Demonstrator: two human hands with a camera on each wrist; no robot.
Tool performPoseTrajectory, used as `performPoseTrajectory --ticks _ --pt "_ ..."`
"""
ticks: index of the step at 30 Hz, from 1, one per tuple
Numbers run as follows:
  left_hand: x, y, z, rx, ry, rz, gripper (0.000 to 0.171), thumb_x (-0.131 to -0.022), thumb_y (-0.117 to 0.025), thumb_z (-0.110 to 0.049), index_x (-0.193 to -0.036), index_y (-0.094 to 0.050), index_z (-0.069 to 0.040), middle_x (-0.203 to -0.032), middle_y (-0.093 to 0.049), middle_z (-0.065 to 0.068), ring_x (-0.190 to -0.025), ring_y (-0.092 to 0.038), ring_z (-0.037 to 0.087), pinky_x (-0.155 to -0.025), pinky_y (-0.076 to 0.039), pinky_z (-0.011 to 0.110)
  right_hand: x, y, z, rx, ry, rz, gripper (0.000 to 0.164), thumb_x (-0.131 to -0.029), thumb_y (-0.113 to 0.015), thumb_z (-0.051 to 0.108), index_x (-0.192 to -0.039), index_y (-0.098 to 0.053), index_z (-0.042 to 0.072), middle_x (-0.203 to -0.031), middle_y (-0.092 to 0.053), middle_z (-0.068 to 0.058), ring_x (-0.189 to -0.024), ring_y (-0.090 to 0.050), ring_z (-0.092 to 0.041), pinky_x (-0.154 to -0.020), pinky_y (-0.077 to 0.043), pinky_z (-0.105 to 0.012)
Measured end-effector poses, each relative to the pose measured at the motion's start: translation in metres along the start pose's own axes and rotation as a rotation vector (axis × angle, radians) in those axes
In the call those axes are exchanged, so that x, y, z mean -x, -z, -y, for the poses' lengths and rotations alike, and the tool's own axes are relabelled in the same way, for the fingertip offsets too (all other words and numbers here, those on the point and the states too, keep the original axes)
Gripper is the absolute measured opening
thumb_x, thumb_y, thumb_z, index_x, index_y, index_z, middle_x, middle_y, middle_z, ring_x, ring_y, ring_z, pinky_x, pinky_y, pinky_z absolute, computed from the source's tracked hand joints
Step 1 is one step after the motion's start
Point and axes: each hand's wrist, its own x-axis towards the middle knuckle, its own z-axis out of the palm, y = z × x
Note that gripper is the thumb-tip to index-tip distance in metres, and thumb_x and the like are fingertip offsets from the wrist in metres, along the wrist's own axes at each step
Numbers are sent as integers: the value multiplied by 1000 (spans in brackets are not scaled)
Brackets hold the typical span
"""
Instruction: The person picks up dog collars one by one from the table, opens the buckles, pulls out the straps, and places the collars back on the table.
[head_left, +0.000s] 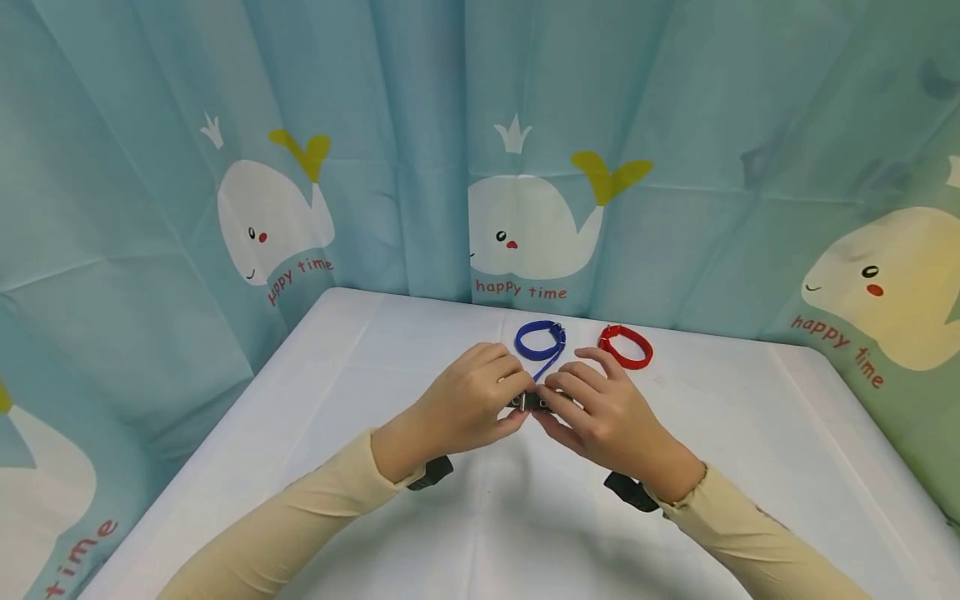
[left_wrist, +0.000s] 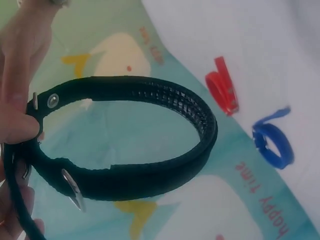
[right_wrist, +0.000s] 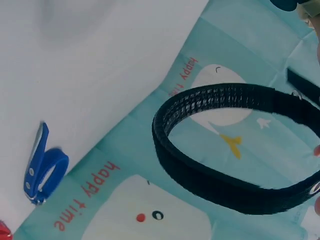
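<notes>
Both hands hold a black collar above the table, its band bent into a loop with a silver ring hanging from it. My left hand pinches one side of the buckle area, thumb below and fingers above. From the other side my right hand grips the collar near its metal buckle, index finger raised. In the left wrist view a loose strap end hangs down beside the fingers. The fingers partly hide the buckle, so how far the strap is threaded cannot be told.
Beyond the hands, a blue collar lies looped on the white table, its tail pointing toward me. To its right lies a looped red collar. A blue curtain with whale prints stands behind the table's far edge.
</notes>
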Motion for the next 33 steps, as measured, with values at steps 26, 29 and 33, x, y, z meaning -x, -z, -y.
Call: performPoseTrajectory --ticks 26,29,33 --pt "3 -4 1 -68 -15 -46 18 -69 -79 -24 -80 -68 -14 -77 -65 -4 -79 -58 12 -78 -49 26 3 -3 3 8 -40 -12 36 -97 -45 32 -85 -68 6 -79 -65 -7 -73 -60 -22 -80 -51 -48" --pt "4 -4 0 -57 -7 -54 18 -69 -79 -24 -80 -68 -14 -77 -66 -4 -79 -59 12 -77 -49 26 2 -3 4 -9 -51 -33 38 -96 -45 34 -84 -68 7 -78 -63 -6 -72 -58 -21 -80 -50 -48" --pt "3 -4 -1 -62 -2 -62 18 -69 -79 -25 -81 -68 -15 -77 -66 -5 -80 -59 12 -78 -49 26 1 -2 4 -7 -46 -43 39 -96 -46 34 -83 -70 6 -77 -64 -6 -71 -58 -21 -80 -50 -48"
